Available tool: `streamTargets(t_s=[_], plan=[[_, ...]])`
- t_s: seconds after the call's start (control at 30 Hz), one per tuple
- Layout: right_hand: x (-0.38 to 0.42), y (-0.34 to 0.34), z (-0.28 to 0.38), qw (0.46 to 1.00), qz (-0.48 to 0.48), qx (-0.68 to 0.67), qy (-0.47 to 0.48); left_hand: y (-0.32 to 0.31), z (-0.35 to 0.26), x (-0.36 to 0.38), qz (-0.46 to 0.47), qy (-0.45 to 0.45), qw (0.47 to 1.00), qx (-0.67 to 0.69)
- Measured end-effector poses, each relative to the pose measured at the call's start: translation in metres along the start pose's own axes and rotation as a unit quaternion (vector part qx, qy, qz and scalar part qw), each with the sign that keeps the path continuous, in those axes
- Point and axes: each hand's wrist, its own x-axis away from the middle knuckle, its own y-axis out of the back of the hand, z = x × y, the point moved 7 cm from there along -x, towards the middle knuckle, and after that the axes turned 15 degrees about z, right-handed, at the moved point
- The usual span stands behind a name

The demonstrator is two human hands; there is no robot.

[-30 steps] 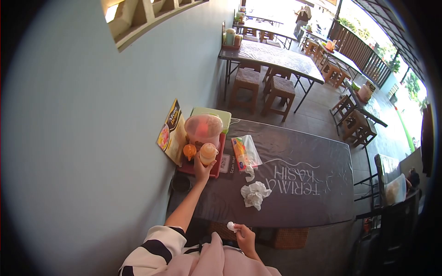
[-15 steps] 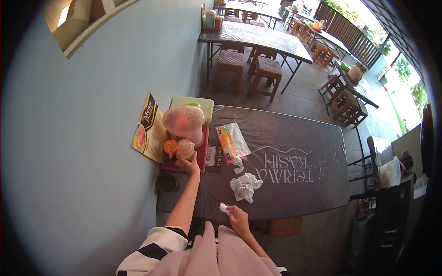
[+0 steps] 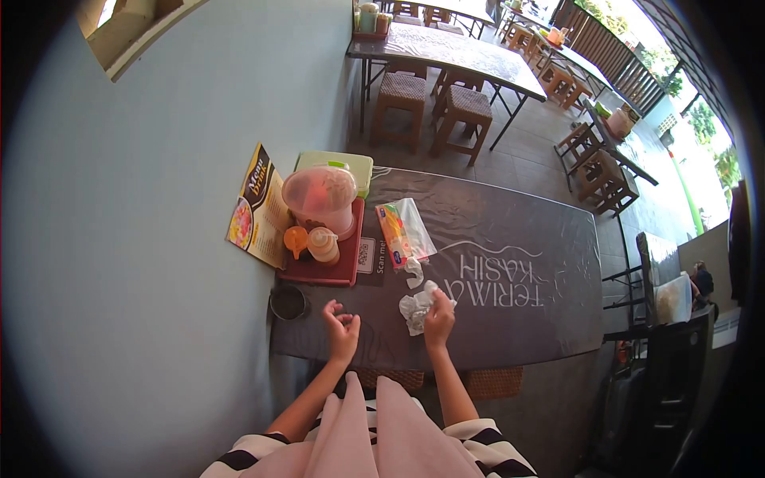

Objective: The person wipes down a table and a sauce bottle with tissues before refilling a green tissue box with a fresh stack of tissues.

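My left hand (image 3: 343, 333) hovers over the near edge of the dark table, its fingers loosely curled and apart with nothing in them. Between the fingers of my right hand (image 3: 439, 320) is a small wad of white tissue (image 3: 431, 287). Crumpled tissues (image 3: 414, 311) lie on the table beside and partly behind that hand. Beyond them rests a colourful tissue pack (image 3: 394, 231) in clear plastic. A pale sauce bottle (image 3: 323, 245) and an orange-topped bottle (image 3: 296, 239) stand upright on a red tray (image 3: 344, 267), in front of a pink-lidded container (image 3: 320, 195).
A dark round cup (image 3: 288, 303) stands by the wall at the left. The drink menu (image 3: 256, 203) leans against the wall, and a green box (image 3: 358, 169) sits behind the tray. Woven stools (image 3: 401, 99) and another table (image 3: 454, 60) are farther off.
My left hand has let go of the pale sauce bottle and drawn back toward me. My right hand has moved forward and right with its tissue, over the crumpled tissues.
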Motion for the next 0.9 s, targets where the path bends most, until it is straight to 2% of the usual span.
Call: streamTargets(t_s=[0.03, 0.1, 0.13, 0.27, 0.5, 0.6, 0.63, 0.67, 0.7, 0.77, 0.8, 0.87, 0.9], plan=[[0.007, -0.005, -0.002, 1.000, 0.001, 0.001, -0.001, -0.004, 0.005, 0.010, 0.019, 0.015, 1.000, 0.018], [0.020, -0.033, 0.011, 0.965, 0.079, 0.236, 0.082, -0.011, 0.010, 0.027, 0.035, 0.024, 0.999, 0.001], [0.026, -0.050, -0.002, 0.960, 0.128, 0.244, 0.048, -0.015, 0.013, 0.033, 0.052, 0.031, 0.998, -0.018], [0.041, -0.063, -0.013, 0.948, 0.180, 0.262, 0.022, -0.019, 0.019, 0.043, 0.076, 0.026, 0.996, -0.032], [0.047, -0.066, -0.033, 0.945, 0.137, 0.292, 0.045, 0.002, 0.008, 0.032, 0.063, 0.030, 0.997, -0.029], [0.046, -0.045, -0.026, 0.968, 0.124, 0.216, 0.036, 0.015, 0.005, 0.032, 0.046, 0.035, 0.998, -0.026], [0.041, -0.030, -0.038, 0.987, 0.110, 0.092, -0.073, 0.018, 0.006, 0.033, 0.045, 0.034, 0.998, -0.026], [0.037, -0.022, -0.050, 0.979, 0.093, -0.034, -0.179, 0.022, 0.007, 0.036, 0.038, 0.025, 0.999, -0.025], [0.030, -0.010, -0.052, 0.978, 0.013, -0.119, -0.171, 0.026, 0.008, 0.038, 0.031, 0.018, 0.999, -0.025], [0.005, 0.005, -0.047, 0.966, -0.049, -0.206, -0.147, 0.029, 0.014, 0.043, 0.029, 0.032, 0.999, -0.023], [-0.009, 0.005, -0.042, 0.966, -0.047, -0.205, -0.147, 0.029, 0.017, 0.046, 0.029, 0.045, 0.998, -0.023], [-0.039, 0.016, -0.020, 0.977, -0.110, -0.175, -0.051, 0.027, 0.020, 0.051, 0.034, 0.045, 0.998, -0.024], [-0.051, 0.010, -0.022, 0.977, -0.108, -0.175, -0.050, 0.026, 0.020, 0.054, 0.040, 0.045, 0.998, -0.026]])
